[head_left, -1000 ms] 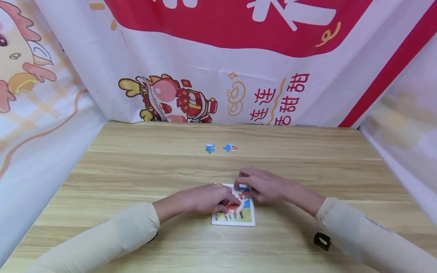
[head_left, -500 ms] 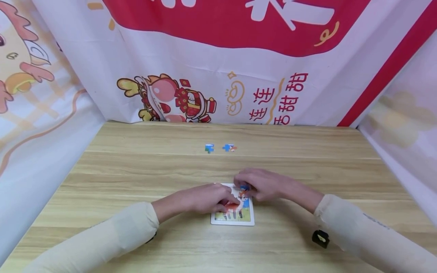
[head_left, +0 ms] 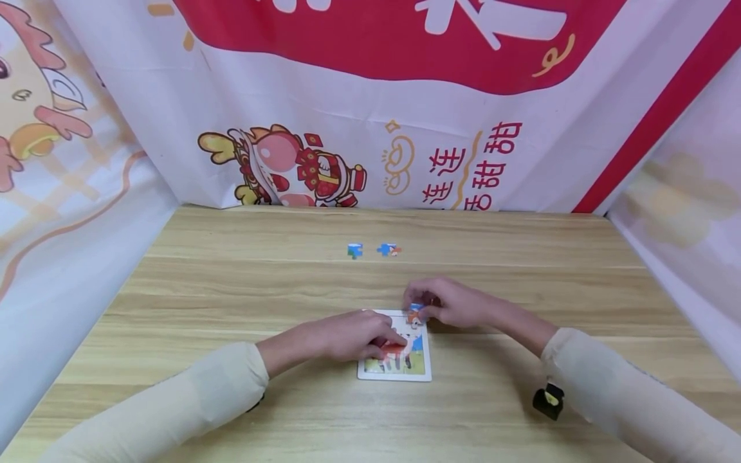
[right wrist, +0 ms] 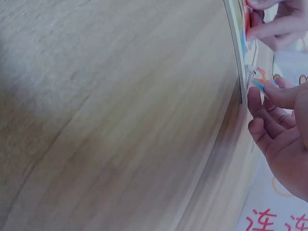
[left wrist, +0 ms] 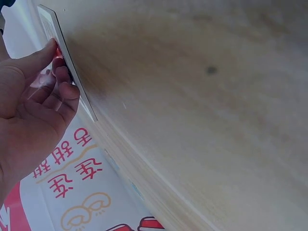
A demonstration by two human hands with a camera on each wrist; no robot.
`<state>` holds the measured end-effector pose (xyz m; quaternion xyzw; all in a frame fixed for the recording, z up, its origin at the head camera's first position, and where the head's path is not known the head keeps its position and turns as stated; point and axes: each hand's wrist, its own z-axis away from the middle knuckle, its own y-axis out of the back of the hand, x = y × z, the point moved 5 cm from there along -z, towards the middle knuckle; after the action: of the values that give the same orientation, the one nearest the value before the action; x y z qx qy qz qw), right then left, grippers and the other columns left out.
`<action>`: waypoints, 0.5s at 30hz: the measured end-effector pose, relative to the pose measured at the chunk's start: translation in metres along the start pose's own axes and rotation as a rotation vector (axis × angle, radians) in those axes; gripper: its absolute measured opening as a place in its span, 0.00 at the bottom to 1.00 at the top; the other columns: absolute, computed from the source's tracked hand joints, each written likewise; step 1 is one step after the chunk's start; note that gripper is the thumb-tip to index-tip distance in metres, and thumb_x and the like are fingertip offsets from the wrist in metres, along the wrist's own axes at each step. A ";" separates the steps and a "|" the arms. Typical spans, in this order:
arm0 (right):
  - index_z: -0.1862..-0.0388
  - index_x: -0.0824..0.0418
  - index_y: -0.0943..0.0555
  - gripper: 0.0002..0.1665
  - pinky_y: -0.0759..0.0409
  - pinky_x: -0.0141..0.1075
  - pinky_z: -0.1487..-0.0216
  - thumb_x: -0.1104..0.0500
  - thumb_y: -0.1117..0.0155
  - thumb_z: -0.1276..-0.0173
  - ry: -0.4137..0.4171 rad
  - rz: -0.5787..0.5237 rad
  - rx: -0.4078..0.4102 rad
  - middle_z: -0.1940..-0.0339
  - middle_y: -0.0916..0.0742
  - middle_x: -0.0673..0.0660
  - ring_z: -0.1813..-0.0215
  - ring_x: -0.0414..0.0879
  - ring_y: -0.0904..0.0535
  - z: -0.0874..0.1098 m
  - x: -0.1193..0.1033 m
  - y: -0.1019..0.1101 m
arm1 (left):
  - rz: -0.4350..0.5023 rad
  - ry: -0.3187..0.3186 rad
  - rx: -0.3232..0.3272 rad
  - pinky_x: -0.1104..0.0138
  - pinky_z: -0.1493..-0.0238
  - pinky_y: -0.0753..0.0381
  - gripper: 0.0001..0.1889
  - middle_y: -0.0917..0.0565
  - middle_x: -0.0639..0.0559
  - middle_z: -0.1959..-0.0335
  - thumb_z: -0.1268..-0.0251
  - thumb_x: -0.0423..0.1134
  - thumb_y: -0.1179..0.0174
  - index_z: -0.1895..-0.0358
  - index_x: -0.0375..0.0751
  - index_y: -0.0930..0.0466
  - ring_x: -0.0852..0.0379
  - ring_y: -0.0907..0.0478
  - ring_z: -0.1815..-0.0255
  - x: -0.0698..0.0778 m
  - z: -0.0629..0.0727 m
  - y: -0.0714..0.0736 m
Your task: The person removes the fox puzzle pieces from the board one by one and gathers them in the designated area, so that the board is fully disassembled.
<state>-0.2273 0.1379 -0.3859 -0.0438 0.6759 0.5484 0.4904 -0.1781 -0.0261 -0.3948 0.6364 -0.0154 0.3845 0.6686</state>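
A small jigsaw puzzle in a white-framed tray (head_left: 395,378) lies on the table, its picture showing an orange and white animal. My left hand (head_left: 354,335) rests on the puzzle, its index fingertip and thumb touching the orange body. At the tray's upper right corner, my right hand (head_left: 454,301) pinches a puzzle piece (head_left: 414,316) with the animal's head and some blue on it. In the right wrist view the piece (right wrist: 260,77) is tilted up between thumb and fingers, above the puzzle. Pale tray base shows across the upper part of the tray.
Two loose puzzle pieces lie farther back: a blue and green one (head_left: 355,250) and a blue and orange one (head_left: 389,249). Printed cloth (head_left: 324,96) hangs behind the wooden table (head_left: 231,276) and at both sides.
My right hand has moved up and slightly back with the head piece, which has come out of its place in the puzzle. The left hand has stayed where it was.
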 end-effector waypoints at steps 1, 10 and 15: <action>0.52 0.59 0.17 0.09 0.17 0.38 0.53 0.69 0.35 0.26 -0.002 -0.017 0.017 0.59 0.13 0.51 0.58 0.43 0.20 0.001 0.001 0.002 | 0.000 0.003 -0.001 0.72 0.50 0.23 0.19 0.16 0.51 0.53 0.27 0.34 0.35 0.36 0.42 0.17 0.64 0.24 0.57 0.000 0.000 0.000; 0.53 0.67 0.19 0.10 0.17 0.36 0.54 0.71 0.31 0.31 -0.054 -0.135 0.171 0.60 0.13 0.57 0.58 0.46 0.18 0.002 0.016 0.015 | 0.020 0.011 -0.005 0.73 0.59 0.28 0.20 0.19 0.54 0.60 0.28 0.35 0.34 0.35 0.41 0.17 0.65 0.30 0.65 -0.001 0.001 0.001; 0.55 0.68 0.17 0.08 0.18 0.33 0.61 0.71 0.29 0.33 -0.110 -0.142 0.211 0.62 0.12 0.57 0.62 0.45 0.17 0.003 0.022 0.019 | 0.037 0.025 -0.013 0.73 0.64 0.31 0.20 0.23 0.57 0.65 0.28 0.35 0.34 0.35 0.42 0.17 0.65 0.33 0.68 -0.001 0.000 0.001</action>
<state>-0.2480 0.1586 -0.3886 -0.0096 0.6972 0.4398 0.5661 -0.1788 -0.0270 -0.3946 0.6270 -0.0212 0.4044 0.6655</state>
